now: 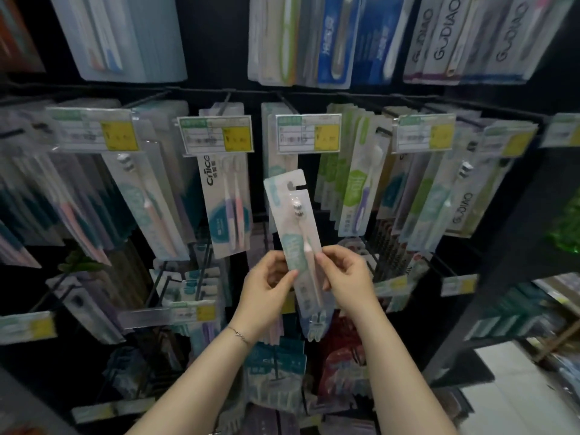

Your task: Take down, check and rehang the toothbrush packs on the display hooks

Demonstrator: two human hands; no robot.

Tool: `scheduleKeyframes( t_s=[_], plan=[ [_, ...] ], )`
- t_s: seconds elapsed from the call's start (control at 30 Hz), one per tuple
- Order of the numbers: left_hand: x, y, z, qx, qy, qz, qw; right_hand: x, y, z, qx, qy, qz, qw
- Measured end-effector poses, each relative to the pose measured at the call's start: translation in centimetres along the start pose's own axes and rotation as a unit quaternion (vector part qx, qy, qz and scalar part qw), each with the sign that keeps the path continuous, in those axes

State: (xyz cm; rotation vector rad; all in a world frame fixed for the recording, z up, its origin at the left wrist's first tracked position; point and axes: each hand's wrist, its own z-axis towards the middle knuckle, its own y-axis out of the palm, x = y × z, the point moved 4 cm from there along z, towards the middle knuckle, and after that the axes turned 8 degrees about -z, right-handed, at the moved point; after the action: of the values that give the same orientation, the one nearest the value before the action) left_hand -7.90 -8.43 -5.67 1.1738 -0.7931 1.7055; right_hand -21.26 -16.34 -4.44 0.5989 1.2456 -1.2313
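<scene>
The toothbrush pack (pixel 296 221) hangs on nothing. It is held upright in front of the display, its top leaning slightly left, and is pinched at its lower half from both sides. The left grip (pixel 268 279) holds the left edge, with the thumb on the front and the fingers curled behind. The right grip (pixel 343 274) pinches the right edge at about the same height. The hang hole (pixel 292 184) is in the top of the card, well above both grips, with a slit open to the right.

It looks like a thin card-and-blister pack, so it is probably light. It should be fairly stiff lengthwise, apt to bend if squeezed across the middle, and glossy enough to slip. Low edge pinches suit checking. For rehanging, a hold nearer the top would probably steer the hole better.

Straight above the grips, behind the pack's top, a price tag (pixel 308 133) fronts a display hook (pixel 286 103) that carries more packs. Up and left of the left grip hangs a Cnice pack (pixel 227 208). Up and right of the right grip hangs a green-labelled pack (pixel 357 196).
</scene>
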Motion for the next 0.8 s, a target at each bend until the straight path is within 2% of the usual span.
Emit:
scheduleKeyframes(
  t_s=[0.27, 0.53, 0.67, 0.8],
  plan=[
    [1.1, -0.1, 2.9, 0.078, 0.023, -0.007, 0.997, -1.4, 0.4, 4.7, -0.017, -0.042, -0.037, 0.998],
    [3.2, 0.1, 5.7, 0.144, 0.051, -0.033, 0.988, -3.5, 0.8, 7.6, -0.004, -0.109, 0.015, 0.994],
    [3.4, 0.5, 6.8, 0.150, 0.052, -0.062, 0.985, -3.8, 0.5, 8.4, 0.008, -0.118, 0.022, 0.993],
    [3.2, 1.0, 7.6, 0.124, 0.049, -0.036, 0.991, -2.8, 0.1, 9.1, 0.023, -0.114, 0.006, 0.993]
  ],
)
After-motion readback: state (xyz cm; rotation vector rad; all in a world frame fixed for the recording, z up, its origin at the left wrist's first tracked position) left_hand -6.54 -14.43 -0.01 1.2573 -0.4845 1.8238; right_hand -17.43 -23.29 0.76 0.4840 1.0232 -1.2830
